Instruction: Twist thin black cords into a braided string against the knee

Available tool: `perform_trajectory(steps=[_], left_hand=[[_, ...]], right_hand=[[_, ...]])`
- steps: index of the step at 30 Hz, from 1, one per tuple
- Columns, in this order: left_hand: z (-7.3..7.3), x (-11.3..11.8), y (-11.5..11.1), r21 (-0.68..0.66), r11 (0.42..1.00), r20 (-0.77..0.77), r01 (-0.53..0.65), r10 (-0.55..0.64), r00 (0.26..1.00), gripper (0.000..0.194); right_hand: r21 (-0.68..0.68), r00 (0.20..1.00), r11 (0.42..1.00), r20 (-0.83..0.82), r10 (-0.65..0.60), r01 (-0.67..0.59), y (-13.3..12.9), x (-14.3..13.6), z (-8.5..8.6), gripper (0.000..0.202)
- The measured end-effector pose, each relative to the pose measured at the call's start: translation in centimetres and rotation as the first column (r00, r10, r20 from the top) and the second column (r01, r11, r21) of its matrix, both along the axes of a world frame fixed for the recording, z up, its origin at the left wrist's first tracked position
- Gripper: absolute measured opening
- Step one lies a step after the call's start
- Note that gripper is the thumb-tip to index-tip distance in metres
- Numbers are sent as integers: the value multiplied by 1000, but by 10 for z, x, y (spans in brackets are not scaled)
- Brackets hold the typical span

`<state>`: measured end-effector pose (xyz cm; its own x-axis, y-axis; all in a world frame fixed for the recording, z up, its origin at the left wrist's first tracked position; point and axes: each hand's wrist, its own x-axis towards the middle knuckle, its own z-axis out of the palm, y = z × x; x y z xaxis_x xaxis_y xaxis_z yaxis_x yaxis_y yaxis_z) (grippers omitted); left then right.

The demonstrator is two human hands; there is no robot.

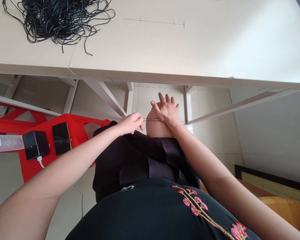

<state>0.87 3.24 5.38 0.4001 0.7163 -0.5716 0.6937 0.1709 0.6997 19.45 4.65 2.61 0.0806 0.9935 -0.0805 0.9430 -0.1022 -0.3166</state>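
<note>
Two thin dark strands of cord [151,119] run side by side across my bare knee [155,129], between my two hands. My left hand [131,124] is closed at the left of the knee, its fingers pinching the strands' left end. My right hand [167,111] lies flat on the knee with its fingers spread. The strands reach the heel of that hand, and their right end is hidden there. On the table above lies a tangled heap of black cord [55,21], with a few loose ends trailing towards the front edge.
The pale table [150,50] has a pencilled line with tick marks [157,22]. White metal legs stand beneath it. To the left, a red plastic stool [75,121] carries a phone [61,138], a black box-shaped device [36,145] with a white cable, and a clear bottle [7,143].
</note>
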Motion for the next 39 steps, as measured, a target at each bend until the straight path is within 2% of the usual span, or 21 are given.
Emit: perform_trajectory(steps=[6, 15, 21, 29, 39], left_hand=[[3, -1, 4, 19, 1000, -39, -2, 3, 999, 16], [-6, -6, 13, 24, 1000, -41, 4, -3, 999, 15], [-3, -4, 18, 10, 1000, -63, 18, -18, 998, 16], [-3, -2, 22, 6, 999, -64, 42, -42, 997, 14], [3, -3, 26, 94, 988, -127, 122, -110, 986, 14]], right_hand=[[-21, 999, 1000, -24, -23, 22, 3, -6, 1, 75], [-24, 1000, 1000, -25, -11, 11, 11, -8, 1, 71], [-81, 998, 996, -57, -39, 34, 18, -7, 3, 76], [-39, 995, 997, -68, -70, 67, 24, -7, -2, 75], [41, 997, 996, -32, -76, 78, 25, -10, -5, 75]])
